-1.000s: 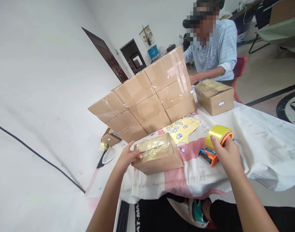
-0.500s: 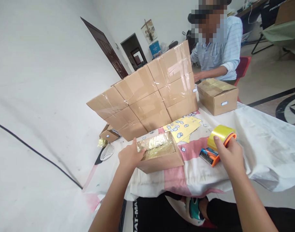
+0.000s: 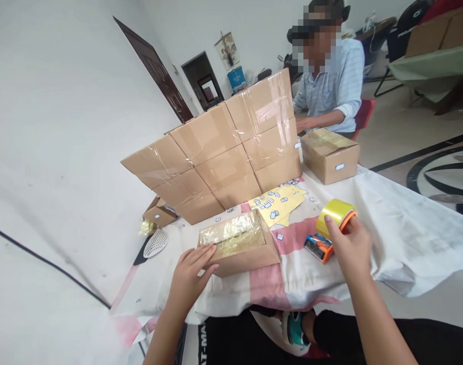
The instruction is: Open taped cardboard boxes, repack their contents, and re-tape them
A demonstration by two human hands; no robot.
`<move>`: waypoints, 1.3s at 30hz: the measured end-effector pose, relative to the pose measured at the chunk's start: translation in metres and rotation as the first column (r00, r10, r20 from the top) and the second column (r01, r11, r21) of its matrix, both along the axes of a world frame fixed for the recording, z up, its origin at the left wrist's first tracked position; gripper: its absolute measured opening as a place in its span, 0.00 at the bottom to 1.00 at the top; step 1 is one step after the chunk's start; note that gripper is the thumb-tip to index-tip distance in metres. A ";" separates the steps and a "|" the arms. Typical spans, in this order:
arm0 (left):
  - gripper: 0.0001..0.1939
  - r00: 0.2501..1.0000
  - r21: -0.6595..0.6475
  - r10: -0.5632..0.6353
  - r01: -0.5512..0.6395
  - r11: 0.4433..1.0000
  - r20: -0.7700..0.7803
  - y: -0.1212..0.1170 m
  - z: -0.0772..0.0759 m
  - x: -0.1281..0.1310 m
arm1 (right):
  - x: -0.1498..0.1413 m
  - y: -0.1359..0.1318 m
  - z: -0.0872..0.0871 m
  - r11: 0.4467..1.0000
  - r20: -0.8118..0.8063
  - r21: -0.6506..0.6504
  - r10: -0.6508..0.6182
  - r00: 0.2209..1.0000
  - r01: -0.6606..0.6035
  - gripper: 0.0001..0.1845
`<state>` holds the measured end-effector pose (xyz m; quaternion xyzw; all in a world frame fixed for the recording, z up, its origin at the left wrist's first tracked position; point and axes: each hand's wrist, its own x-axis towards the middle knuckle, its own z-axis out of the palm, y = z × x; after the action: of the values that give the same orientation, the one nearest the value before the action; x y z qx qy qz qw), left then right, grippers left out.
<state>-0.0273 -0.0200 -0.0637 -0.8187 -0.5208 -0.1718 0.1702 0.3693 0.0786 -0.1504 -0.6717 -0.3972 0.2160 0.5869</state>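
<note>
At left, small open box (image 3: pixel 160 215), contents unclear. With left hand (image 3: pixel 191 268) palm down, fingers extended, touching left end of near carton (image 3: pixel 244 259), near middle of tabletop (image 3: pixel 391 218); yellowish tape across top, contents hidden. Behind, taped stacked cartons (image 3: pixel 224 157). Far right, labelled carton (image 3: pixel 332 159). With right hand (image 3: pixel 353 243), gripping tape dispenser (image 3: pixel 333 219).

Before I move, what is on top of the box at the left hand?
Shiny yellowish tape lies across the box, and the left hand touches its left end. What lies beneath these is hidden.
</note>
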 end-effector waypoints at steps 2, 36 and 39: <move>0.19 0.999 0.049 -0.038 0.037 0.998 0.012 -0.001 -0.006 -0.003 | -0.001 -0.003 0.004 1.000 0.033 0.000 -0.010 0.999 0.010 0.24; 0.20 0.972 0.140 -0.164 0.141 0.980 0.171 -0.013 -0.043 -0.066 | -0.146 0.076 0.019 0.827 0.570 -0.533 0.505 0.648 -0.176 0.14; 0.20 0.965 0.156 -0.179 0.151 0.976 0.190 -0.012 -0.044 -0.065 | -0.139 0.077 0.014 0.855 0.559 -0.482 0.469 0.684 -0.193 0.15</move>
<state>-0.0925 -0.0320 -0.1079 -0.8235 -0.4519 -0.3041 0.1585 0.2301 0.1557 -0.1361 -0.7198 -0.6444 0.1435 0.2147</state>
